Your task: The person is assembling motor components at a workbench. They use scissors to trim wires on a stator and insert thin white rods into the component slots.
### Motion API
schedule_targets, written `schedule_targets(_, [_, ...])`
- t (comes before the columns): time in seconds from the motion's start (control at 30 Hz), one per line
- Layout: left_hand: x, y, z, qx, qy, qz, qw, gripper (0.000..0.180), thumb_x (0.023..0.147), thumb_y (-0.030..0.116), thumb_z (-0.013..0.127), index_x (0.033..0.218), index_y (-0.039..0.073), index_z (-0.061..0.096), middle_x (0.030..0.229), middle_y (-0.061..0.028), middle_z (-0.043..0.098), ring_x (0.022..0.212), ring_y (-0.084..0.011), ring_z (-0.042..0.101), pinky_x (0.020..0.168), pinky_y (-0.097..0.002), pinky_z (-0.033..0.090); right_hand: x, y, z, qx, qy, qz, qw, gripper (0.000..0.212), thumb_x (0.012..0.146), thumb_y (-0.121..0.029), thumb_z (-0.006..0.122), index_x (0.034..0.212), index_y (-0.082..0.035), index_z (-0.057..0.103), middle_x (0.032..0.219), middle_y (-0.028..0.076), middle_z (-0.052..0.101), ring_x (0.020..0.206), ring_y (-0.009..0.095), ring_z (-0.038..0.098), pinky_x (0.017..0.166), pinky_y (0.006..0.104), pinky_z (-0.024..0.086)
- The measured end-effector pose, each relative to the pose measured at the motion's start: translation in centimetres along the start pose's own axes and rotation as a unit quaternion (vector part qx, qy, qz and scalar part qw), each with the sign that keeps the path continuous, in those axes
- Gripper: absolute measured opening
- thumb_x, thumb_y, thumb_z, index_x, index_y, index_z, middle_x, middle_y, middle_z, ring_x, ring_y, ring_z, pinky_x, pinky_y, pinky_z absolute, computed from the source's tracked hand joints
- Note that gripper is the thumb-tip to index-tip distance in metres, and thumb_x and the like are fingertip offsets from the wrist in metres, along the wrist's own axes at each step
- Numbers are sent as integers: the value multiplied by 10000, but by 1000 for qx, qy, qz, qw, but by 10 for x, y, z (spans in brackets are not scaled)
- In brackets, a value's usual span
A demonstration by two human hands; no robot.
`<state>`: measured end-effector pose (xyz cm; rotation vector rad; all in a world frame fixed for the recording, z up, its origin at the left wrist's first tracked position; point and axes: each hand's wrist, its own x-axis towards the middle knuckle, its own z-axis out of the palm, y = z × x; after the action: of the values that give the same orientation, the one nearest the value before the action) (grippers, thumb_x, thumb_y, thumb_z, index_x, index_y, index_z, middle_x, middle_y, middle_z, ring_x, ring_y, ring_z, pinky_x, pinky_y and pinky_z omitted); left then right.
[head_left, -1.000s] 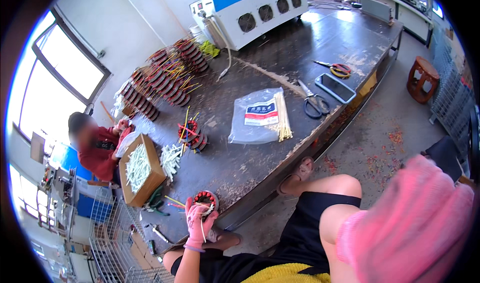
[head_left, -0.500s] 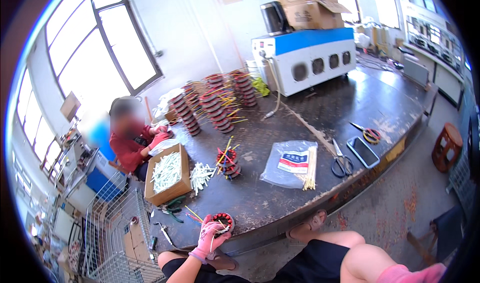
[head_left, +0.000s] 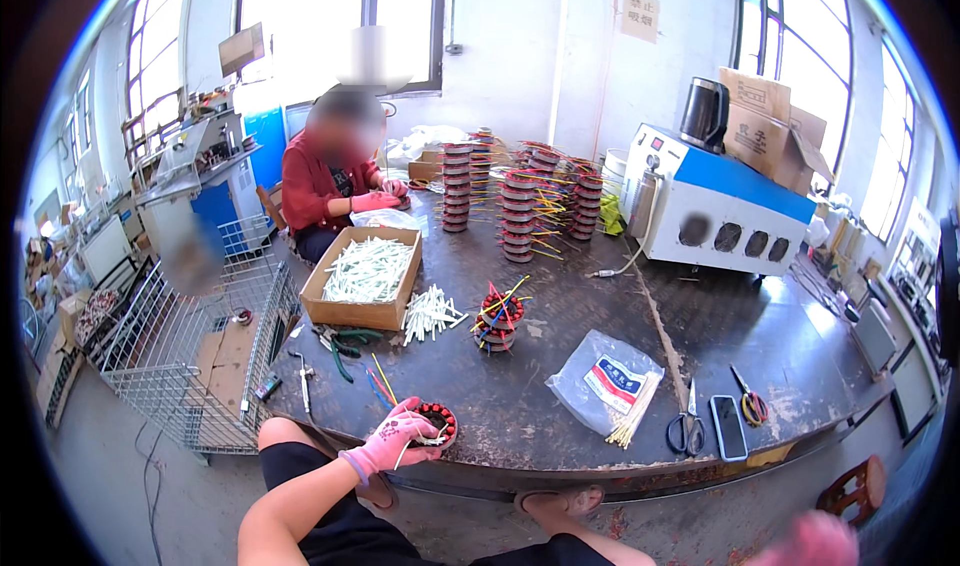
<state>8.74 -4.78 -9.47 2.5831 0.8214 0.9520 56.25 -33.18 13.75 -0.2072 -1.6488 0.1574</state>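
My left hand (head_left: pixel 392 440), in a pink glove, is closed around a ring-shaped motor stator (head_left: pixel 447 424) with red insulation along its inner rim. The stator is at the table's near edge. A thin white strand (head_left: pixel 403 455) sticks out below the fingers, and yellow, red and blue wires (head_left: pixel 382 388) rise beyond the hand. Far off at the lower right, away from the table, is my right hand (head_left: pixel 815 542), also in a pink glove; motion blur hides its fingers. Beyond the left hand stands a small stack of wound stators (head_left: pixel 497 324) with coloured leads.
A cardboard box (head_left: pixel 352 312) of white tubes has loose tubes (head_left: pixel 432 314) beside it. Green pliers (head_left: pixel 345 348), a plastic bag (head_left: pixel 590 376), scissors (head_left: pixel 687 428) and a phone (head_left: pixel 729 428) lie on the table. Stator stacks (head_left: pixel 519 216) stand farther back. A co-worker (head_left: pixel 325 181) sits at the far left.
The head view has turned and levelled, so the table appears less tilted. My left hand keeps its hold on the stator. My right hand stays at the lower right, now more blurred.
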Motion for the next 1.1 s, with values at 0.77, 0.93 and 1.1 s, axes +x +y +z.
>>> schedule_targets(0.77, [-17,-3,-44,35,-86,43,995,407,796,285,784,1152,119,676,1035,-53,670,1149,-246,610,1190,-529,280,-178,304,-75,-654,-153,621,402,399,645,-229,707,914,63,680,1037,287,695,1036,390,681,969,386,530])
schedule_targets(0.93, [-10,-7,-47,36,-125,59,990,386,761,287,778,1114,158,690,1034,-22,636,1223,-223,550,1218,-508,243,-199,262,-123,-85,266,632,723,177,885,-210,717,877,-42,660,687,12,578,579,114,559,531,265,435])
schedule_targets(1.1, [-4,-31,-77,23,-153,80,985,452,652,180,793,1089,277,727,1331,-53,546,1376,-308,412,1210,-530,250,-140,192,15,115,332,606,713,316,914,-120,701,1173,-4,561,787,-2,557,700,95,535,595,229,428])
